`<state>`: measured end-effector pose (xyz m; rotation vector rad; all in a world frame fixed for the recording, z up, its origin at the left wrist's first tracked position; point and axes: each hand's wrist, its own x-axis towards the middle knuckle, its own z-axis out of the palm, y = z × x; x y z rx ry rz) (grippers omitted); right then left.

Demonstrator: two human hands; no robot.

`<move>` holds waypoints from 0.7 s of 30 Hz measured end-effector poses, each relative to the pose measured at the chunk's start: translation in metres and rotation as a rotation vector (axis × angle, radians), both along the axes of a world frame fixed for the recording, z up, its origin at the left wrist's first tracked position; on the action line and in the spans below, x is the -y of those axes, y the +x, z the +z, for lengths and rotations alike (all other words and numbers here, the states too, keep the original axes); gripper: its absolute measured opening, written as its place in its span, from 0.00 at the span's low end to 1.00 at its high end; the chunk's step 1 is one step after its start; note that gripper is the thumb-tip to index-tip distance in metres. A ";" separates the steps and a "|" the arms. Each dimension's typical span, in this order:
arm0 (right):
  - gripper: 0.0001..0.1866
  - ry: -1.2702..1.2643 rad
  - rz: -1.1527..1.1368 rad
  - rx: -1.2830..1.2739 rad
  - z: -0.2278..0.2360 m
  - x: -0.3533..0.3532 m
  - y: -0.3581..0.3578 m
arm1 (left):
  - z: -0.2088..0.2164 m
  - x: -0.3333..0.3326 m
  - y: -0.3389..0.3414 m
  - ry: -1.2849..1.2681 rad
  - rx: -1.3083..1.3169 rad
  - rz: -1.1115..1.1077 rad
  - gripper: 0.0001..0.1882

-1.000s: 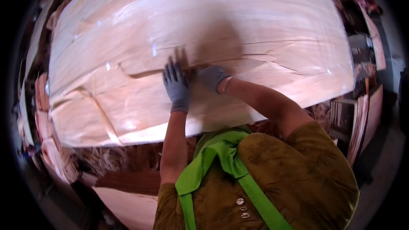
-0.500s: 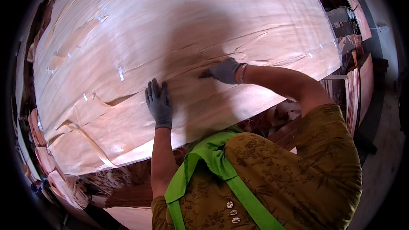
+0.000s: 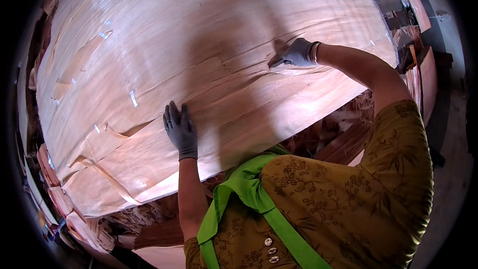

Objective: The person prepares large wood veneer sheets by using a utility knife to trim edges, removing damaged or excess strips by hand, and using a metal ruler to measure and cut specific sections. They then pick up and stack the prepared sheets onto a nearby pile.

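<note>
A large pale sheet of wood veneer (image 3: 149,55) with creases and splits lies spread before me. My left hand (image 3: 181,132), in a grey glove, rests flat on it left of the middle, fingers stretched out. Farther right, my gloved right hand (image 3: 298,53) is closed at a long seam in the veneer. A small dark shape shows at its fingertips, partly lost in shadow, and I cannot make out what it is. Between the hands, the seam runs as a ragged line, with small lifted edges near the right hand.
Short pieces of pale tape (image 3: 133,98) sit on the veneer's left half. A loose veneer strip (image 3: 112,182) curls at the near left. Veneer scraps (image 3: 343,117) lie below the sheet's near edge. Stacked wood sheets (image 3: 427,84) stand at the right.
My right hand has moved to the right and slightly away from me along the seam. My left hand stays at nearly the same place on the veneer, while the view has shifted a little.
</note>
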<state>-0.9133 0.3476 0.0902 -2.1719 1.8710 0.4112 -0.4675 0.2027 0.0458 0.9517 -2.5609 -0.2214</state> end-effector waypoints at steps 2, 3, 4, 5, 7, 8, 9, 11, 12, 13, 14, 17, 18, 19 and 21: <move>0.11 0.068 0.088 -0.012 0.016 0.006 -0.008 | 0.000 -0.001 0.004 -0.001 -0.007 0.012 0.27; 0.11 0.103 0.130 -0.017 0.024 0.008 -0.010 | -0.001 -0.001 0.005 0.000 0.004 0.020 0.26; 0.11 0.106 0.111 -0.032 0.025 0.003 -0.014 | -0.001 -0.001 0.005 -0.001 0.011 0.019 0.25; 0.11 0.108 0.091 -0.049 0.022 -0.003 -0.022 | -0.001 0.000 0.002 -0.004 0.015 0.016 0.24; 0.14 0.034 0.094 -0.151 0.016 -0.016 -0.027 | -0.001 0.000 0.000 -0.008 0.013 0.018 0.24; 0.18 -0.108 -0.084 -0.025 0.015 -0.021 -0.012 | -0.002 0.000 0.002 -0.007 0.019 0.026 0.24; 0.20 -0.192 -0.156 0.082 0.013 -0.020 0.002 | -0.004 0.000 0.005 -0.021 0.019 0.039 0.24; 0.21 -0.246 -0.341 0.210 0.002 -0.020 0.031 | -0.006 0.000 0.007 -0.053 0.020 0.040 0.24; 0.20 -0.216 -0.447 0.233 -0.004 -0.018 0.045 | -0.007 -0.001 0.006 -0.045 0.019 0.042 0.25; 0.19 -0.233 -0.505 0.257 -0.005 -0.015 0.058 | -0.006 -0.001 0.005 -0.040 0.022 0.044 0.26; 0.15 -0.253 -0.513 0.275 -0.012 -0.014 0.061 | -0.004 -0.002 0.004 -0.035 0.024 0.047 0.27; 0.10 -0.299 -0.503 0.258 -0.018 -0.012 0.061 | -0.002 -0.004 0.004 -0.022 0.024 0.030 0.28; 0.09 -0.316 -0.512 0.267 -0.019 -0.012 0.060 | -0.002 -0.004 0.003 -0.026 0.027 0.028 0.28; 0.08 -0.330 -0.516 0.274 -0.016 -0.013 0.060 | -0.001 -0.004 0.003 -0.028 0.028 0.029 0.28; 0.07 -0.465 -0.560 0.291 -0.008 -0.021 0.065 | -0.001 -0.004 0.002 -0.033 0.023 0.019 0.28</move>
